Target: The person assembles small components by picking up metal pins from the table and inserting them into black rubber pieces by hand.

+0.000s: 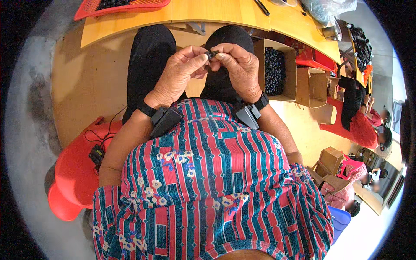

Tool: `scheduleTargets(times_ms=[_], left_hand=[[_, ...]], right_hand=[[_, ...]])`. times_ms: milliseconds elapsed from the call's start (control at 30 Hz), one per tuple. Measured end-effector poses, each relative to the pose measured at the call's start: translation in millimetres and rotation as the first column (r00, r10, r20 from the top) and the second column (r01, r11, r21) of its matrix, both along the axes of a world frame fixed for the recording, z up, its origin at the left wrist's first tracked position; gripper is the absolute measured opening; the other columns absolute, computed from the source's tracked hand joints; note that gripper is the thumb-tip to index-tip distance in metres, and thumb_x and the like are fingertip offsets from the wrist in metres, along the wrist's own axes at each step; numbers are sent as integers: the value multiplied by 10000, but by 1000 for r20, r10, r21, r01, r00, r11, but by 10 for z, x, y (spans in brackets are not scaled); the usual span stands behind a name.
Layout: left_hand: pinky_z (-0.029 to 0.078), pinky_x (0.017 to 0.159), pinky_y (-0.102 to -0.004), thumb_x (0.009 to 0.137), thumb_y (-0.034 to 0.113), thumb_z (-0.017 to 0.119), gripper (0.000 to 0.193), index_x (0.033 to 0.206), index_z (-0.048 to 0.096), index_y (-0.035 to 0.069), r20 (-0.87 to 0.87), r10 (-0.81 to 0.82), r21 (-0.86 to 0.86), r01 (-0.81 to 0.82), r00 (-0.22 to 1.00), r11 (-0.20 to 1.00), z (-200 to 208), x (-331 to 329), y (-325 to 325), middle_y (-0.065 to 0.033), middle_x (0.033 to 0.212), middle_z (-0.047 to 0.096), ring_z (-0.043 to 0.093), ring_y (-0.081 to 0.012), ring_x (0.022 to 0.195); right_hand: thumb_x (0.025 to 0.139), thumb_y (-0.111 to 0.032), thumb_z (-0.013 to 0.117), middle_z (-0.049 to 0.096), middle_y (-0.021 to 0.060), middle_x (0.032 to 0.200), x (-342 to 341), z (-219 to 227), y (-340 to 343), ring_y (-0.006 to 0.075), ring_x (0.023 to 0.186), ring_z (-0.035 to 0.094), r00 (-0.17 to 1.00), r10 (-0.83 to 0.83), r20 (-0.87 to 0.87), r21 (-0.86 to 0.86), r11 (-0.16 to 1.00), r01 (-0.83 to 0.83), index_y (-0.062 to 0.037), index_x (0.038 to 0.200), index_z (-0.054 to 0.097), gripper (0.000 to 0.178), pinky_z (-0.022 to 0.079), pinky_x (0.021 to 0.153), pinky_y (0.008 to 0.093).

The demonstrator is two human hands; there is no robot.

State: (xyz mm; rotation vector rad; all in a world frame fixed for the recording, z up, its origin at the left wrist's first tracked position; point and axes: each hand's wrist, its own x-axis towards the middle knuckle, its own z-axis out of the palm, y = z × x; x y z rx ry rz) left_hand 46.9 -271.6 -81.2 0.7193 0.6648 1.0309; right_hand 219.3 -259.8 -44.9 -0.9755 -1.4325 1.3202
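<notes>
Over my lap, near the table's front edge, both hands meet at a small black part (pixel 211 55). My left hand (pixel 184 67) pinches its left side between thumb and fingers. From the other side, my right hand (pixel 237 66) grips it with thumb and index finger. The part is mostly covered by my fingertips, so its exact kind does not show. Each wrist wears a black strap with a dark box-shaped device on it.
A yellow table (pixel 173 15) spans the front, bearing a red basket (pixel 149 3) of black pieces. Right of my legs, a cardboard box (pixel 290 76) full of small black parts stands beside an open carton (pixel 313 89). A red chair (pixel 80 169) is at my left; people sit far right.
</notes>
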Motion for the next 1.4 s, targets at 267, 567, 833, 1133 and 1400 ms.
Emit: scheduleTargets(times_ms=[267,567,833,1133,1400], left_hand=[[493,674,-206,912,251,611,216,1027,599,68,-35,50,-6,-50,998,999,-60,-59,-96,14,850,618,579,-47,720],[485,648,-200,909,240,616,211,1022,604,62,-118,102,10,-101,988,995,-65,-180,-148,9,851,624,607,-62,744],[496,665,-199,915,191,604,170,1011,615,51,-52,109,-21,-110,993,994,-106,-259,-134,2,848,628,612,-68,747],[553,789,-318,951,120,521,149,1022,578,2,-161,46,-27,-51,986,998,-204,-301,-104,-49,908,624,637,-143,816],[534,816,-339,958,167,517,184,1023,578,6,-46,61,-76,-64,997,995,-221,-224,-96,-74,934,635,637,-174,849]], right_hand=[[836,-30,612,615,70,703,-84,71,-56,127,609,631,916,-118,383,309,951,-6,-19,918,644,88,502,561,242],[811,7,628,622,72,749,-257,69,-85,135,628,641,805,-258,534,522,850,-73,-31,926,631,121,500,558,240],[746,-12,642,597,113,780,-286,-11,-41,309,695,619,811,-181,556,501,852,-154,-55,936,602,199,514,593,371],[752,-14,642,600,104,754,-342,-110,-15,256,646,622,791,-168,588,529,820,-218,-44,889,628,141,520,576,325],[858,8,614,649,53,765,-316,-321,-60,106,640,604,994,-44,-97,-157,987,29,33,872,662,56,510,596,232]])
